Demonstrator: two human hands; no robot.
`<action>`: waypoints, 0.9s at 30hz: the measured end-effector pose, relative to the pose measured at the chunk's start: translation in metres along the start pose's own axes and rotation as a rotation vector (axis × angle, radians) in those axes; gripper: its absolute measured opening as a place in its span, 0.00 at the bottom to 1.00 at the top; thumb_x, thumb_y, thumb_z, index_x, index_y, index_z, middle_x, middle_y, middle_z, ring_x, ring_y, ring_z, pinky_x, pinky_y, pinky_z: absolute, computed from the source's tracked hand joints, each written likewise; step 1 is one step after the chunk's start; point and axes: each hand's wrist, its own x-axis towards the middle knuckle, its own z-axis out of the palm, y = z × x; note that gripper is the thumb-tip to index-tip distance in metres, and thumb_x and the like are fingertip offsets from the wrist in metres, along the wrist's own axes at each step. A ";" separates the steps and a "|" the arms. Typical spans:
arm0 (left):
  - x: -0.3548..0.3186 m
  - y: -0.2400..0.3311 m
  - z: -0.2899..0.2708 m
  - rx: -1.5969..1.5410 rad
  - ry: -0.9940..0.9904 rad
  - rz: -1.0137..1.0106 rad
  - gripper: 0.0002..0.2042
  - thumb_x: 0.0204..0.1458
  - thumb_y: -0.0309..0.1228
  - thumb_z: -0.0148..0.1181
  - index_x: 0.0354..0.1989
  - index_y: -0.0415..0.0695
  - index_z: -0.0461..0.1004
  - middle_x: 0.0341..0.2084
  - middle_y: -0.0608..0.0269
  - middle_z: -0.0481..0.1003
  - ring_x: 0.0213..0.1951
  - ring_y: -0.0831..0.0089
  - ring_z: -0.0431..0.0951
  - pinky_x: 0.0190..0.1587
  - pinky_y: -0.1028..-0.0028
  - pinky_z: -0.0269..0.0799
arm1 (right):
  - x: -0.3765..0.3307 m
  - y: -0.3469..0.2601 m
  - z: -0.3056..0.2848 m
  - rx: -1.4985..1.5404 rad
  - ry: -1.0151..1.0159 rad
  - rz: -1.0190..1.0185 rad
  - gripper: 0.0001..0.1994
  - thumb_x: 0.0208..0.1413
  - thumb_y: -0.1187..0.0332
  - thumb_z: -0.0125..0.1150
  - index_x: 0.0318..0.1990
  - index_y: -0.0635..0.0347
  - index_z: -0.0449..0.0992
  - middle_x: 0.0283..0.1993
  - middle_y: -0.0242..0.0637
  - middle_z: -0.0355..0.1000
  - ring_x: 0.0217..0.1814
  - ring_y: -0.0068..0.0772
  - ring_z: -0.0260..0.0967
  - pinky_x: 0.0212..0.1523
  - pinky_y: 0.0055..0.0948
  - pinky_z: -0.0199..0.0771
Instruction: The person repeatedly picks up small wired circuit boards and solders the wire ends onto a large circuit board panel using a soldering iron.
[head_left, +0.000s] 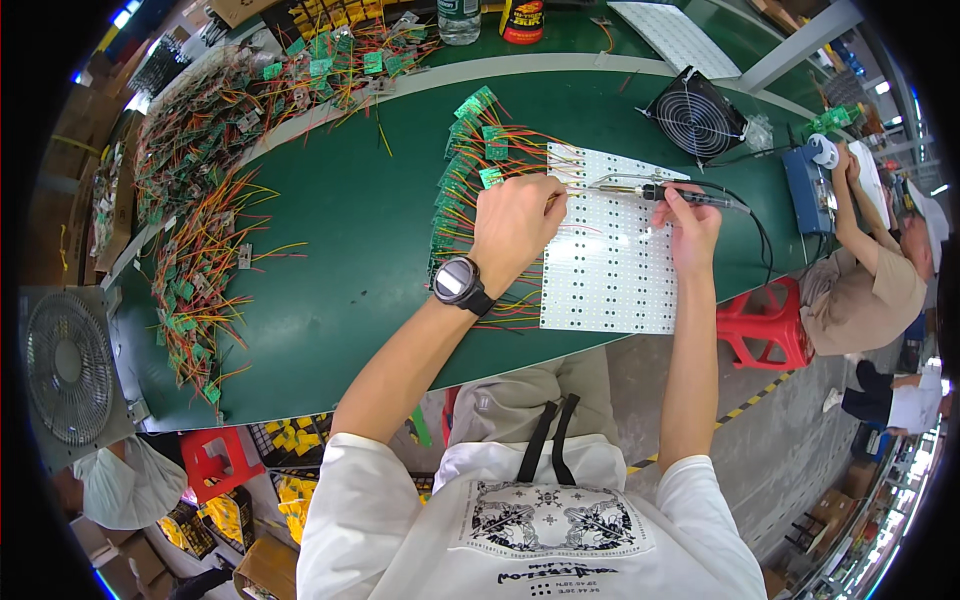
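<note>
A white panel dotted with rows of small pads lies on the green table before me. My left hand, wearing a black watch, is closed in a pinch on a thin wire at the panel's upper left. In my right hand is a soldering iron, its tip pointing left over the panel, close to my left fingertips. A row of small green circuit boards with red and yellow wires runs along the panel's left side. Several of their wire ends lie over its left edge; my left hand hides some boards.
Heaps of wired circuit boards cover the table's left and far left. A black square fan stands beyond the panel, and a blue box-shaped unit sits right. Behind are a bottle and a yellow-red can. A co-worker sits at right.
</note>
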 end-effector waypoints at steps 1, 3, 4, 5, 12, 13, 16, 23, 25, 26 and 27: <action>0.000 0.001 -0.001 0.001 0.004 0.001 0.06 0.48 0.29 0.61 0.31 0.41 0.80 0.27 0.59 0.79 0.27 0.59 0.79 0.30 0.66 0.73 | 0.001 0.001 -0.001 0.028 0.013 0.009 0.08 0.54 0.76 0.63 0.40 0.70 0.77 0.25 0.41 0.75 0.20 0.28 0.71 0.23 0.23 0.68; 0.000 0.003 -0.003 -0.056 0.106 0.065 0.06 0.51 0.30 0.60 0.31 0.41 0.79 0.30 0.59 0.78 0.30 0.59 0.79 0.32 0.66 0.74 | 0.003 0.003 -0.003 0.056 0.022 0.014 0.07 0.55 0.76 0.63 0.40 0.70 0.77 0.25 0.40 0.75 0.20 0.28 0.71 0.22 0.22 0.67; 0.001 0.004 -0.004 -0.055 0.112 0.067 0.06 0.51 0.30 0.60 0.31 0.41 0.79 0.30 0.59 0.78 0.30 0.59 0.79 0.32 0.66 0.74 | 0.003 0.003 -0.003 0.080 0.054 0.039 0.07 0.55 0.76 0.63 0.40 0.70 0.77 0.25 0.40 0.75 0.20 0.27 0.70 0.22 0.22 0.67; 0.001 0.005 -0.006 -0.149 0.103 0.123 0.06 0.53 0.30 0.59 0.31 0.40 0.79 0.31 0.59 0.77 0.30 0.59 0.78 0.32 0.66 0.73 | 0.004 0.003 -0.004 0.104 0.085 0.063 0.07 0.55 0.75 0.63 0.40 0.69 0.77 0.25 0.39 0.75 0.20 0.27 0.70 0.22 0.22 0.67; 0.005 0.006 -0.025 -0.331 -0.315 0.003 0.14 0.61 0.37 0.51 0.32 0.40 0.77 0.28 0.52 0.75 0.30 0.56 0.75 0.31 0.63 0.68 | 0.005 -0.002 -0.001 0.098 0.116 0.096 0.08 0.55 0.73 0.64 0.40 0.69 0.77 0.26 0.38 0.75 0.20 0.27 0.70 0.22 0.23 0.67; 0.004 0.005 -0.023 -0.339 -0.284 0.042 0.15 0.62 0.38 0.50 0.31 0.40 0.77 0.27 0.51 0.74 0.31 0.55 0.75 0.32 0.62 0.69 | 0.006 -0.003 -0.002 0.096 0.112 0.115 0.08 0.56 0.73 0.64 0.41 0.68 0.76 0.26 0.38 0.75 0.21 0.27 0.71 0.23 0.23 0.67; 0.004 0.002 -0.015 -0.221 -0.115 0.134 0.14 0.61 0.36 0.51 0.30 0.40 0.77 0.27 0.52 0.74 0.32 0.54 0.75 0.33 0.61 0.69 | 0.009 -0.004 -0.005 0.111 0.104 0.151 0.09 0.56 0.72 0.63 0.41 0.68 0.76 0.26 0.38 0.75 0.22 0.27 0.71 0.24 0.23 0.68; 0.003 -0.005 -0.010 -0.157 0.017 0.188 0.10 0.56 0.33 0.57 0.30 0.40 0.77 0.30 0.57 0.74 0.32 0.56 0.76 0.33 0.61 0.70 | 0.008 -0.003 -0.002 0.140 0.153 0.119 0.08 0.56 0.72 0.63 0.40 0.68 0.77 0.28 0.39 0.75 0.24 0.28 0.71 0.26 0.25 0.70; 0.004 -0.007 -0.008 -0.076 -0.008 0.186 0.09 0.54 0.33 0.59 0.29 0.40 0.78 0.30 0.59 0.74 0.31 0.57 0.77 0.32 0.61 0.71 | 0.010 -0.005 0.000 0.132 0.155 0.106 0.09 0.56 0.72 0.63 0.40 0.68 0.77 0.27 0.39 0.74 0.24 0.28 0.71 0.26 0.25 0.69; 0.003 -0.007 -0.006 -0.078 -0.006 0.188 0.09 0.54 0.33 0.59 0.29 0.40 0.78 0.30 0.59 0.74 0.31 0.57 0.77 0.32 0.61 0.71 | 0.011 -0.005 0.002 0.128 0.155 0.094 0.09 0.56 0.72 0.63 0.40 0.68 0.77 0.27 0.39 0.74 0.23 0.28 0.71 0.26 0.24 0.69; 0.001 -0.007 -0.004 -0.050 -0.010 0.185 0.08 0.54 0.33 0.59 0.29 0.41 0.78 0.30 0.59 0.74 0.31 0.57 0.77 0.32 0.61 0.72 | 0.012 -0.005 0.003 0.126 0.155 0.090 0.09 0.56 0.72 0.63 0.40 0.68 0.77 0.27 0.39 0.74 0.23 0.28 0.71 0.26 0.24 0.69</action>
